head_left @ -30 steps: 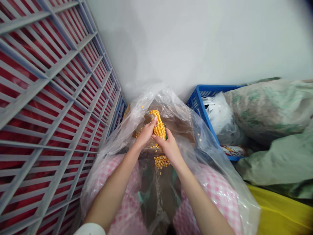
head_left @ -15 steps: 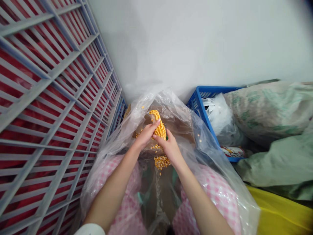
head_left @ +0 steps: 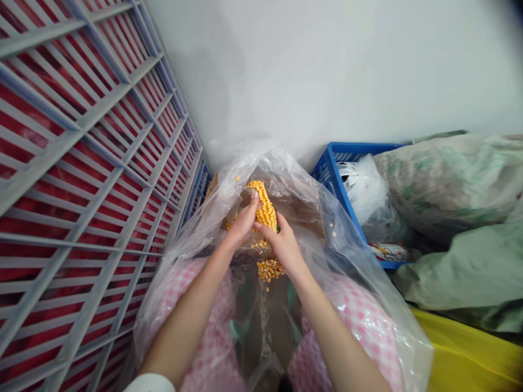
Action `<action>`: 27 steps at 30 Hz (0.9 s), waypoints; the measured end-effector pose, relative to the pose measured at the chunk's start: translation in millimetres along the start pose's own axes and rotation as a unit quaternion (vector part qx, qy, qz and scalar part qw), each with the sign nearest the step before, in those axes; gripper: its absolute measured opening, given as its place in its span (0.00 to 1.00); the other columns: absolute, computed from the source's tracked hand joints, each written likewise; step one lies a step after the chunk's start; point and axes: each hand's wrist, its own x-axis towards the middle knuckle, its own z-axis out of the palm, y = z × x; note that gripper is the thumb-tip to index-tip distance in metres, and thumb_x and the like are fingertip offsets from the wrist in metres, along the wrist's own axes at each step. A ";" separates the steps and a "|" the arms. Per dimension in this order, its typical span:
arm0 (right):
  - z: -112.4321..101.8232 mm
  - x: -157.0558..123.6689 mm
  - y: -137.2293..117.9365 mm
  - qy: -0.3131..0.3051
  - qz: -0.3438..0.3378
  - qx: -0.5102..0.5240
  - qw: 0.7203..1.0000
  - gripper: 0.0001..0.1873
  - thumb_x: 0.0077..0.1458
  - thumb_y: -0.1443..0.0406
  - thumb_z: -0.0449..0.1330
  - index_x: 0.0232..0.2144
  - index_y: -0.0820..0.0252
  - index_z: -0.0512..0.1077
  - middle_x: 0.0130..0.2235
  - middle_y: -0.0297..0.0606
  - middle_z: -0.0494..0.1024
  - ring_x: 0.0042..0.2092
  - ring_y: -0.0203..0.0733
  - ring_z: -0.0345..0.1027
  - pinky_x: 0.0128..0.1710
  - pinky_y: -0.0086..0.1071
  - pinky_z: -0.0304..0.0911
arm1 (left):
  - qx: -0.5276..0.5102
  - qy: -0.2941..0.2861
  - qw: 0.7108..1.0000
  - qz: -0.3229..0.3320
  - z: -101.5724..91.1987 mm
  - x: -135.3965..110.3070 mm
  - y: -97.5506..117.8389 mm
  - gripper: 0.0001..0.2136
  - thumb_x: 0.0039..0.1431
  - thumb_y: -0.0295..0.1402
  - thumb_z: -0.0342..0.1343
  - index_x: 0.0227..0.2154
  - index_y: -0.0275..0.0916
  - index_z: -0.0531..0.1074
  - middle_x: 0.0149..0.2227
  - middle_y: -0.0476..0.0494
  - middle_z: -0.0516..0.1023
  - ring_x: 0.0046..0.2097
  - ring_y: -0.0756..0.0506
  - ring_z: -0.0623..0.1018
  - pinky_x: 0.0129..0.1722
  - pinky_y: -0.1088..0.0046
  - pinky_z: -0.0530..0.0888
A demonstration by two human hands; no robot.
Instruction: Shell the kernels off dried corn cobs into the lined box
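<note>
Left hand (head_left: 244, 227) and right hand (head_left: 281, 245) both closed around a dried corn cob (head_left: 265, 208), left on its near side, right at its lower end. Long axis running away from the wrists, tip leaning left. Loose kernels (head_left: 269, 270) heaped just below, within a clear plastic bag (head_left: 359, 283).

A clear plastic bag (head_left: 347, 261) lines a brown cardboard box (head_left: 212, 186), its loose folds spreading wide. A small heap of yellow corn kernels (head_left: 269, 270) lies on the plastic inside, with a few stray kernels (head_left: 333, 232) on the sheet to the right. Just beside it, a blue plastic crate (head_left: 347, 149) carries a white bag (head_left: 362, 190) and a printed packet (head_left: 388, 251)
</note>
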 end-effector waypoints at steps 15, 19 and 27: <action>2.6 -2.1 -0.6 0.020 0.026 0.045 0.998 0.25 0.43 0.57 0.62 0.45 0.57 0.67 0.43 0.38 0.75 0.42 0.43 0.68 0.43 0.35 0.60 | 0.054 -0.075 0.996 0.012 -6.7 -0.1 0.0 0.29 0.52 0.54 0.44 0.38 0.31 0.73 0.35 0.40 0.77 0.35 0.46 0.74 0.38 0.71 0.67; 2.2 -2.2 0.0 0.026 0.026 0.040 0.999 0.26 0.43 0.58 0.62 0.46 0.57 0.66 0.44 0.38 0.74 0.43 0.43 0.67 0.44 0.36 0.60 | 0.113 -0.058 0.992 0.027 -6.5 -1.9 1.2 0.31 0.53 0.56 0.40 0.38 0.32 0.73 0.34 0.40 0.77 0.35 0.46 0.74 0.37 0.71 0.67; 3.7 -6.1 -3.9 0.005 0.042 0.110 0.993 0.24 0.44 0.59 0.61 0.45 0.57 0.66 0.45 0.37 0.73 0.45 0.43 0.67 0.45 0.35 0.60 | 0.248 0.013 0.967 0.047 -2.8 -4.6 8.3 0.31 0.54 0.57 0.34 0.26 0.35 0.71 0.28 0.40 0.74 0.33 0.45 0.73 0.32 0.72 0.66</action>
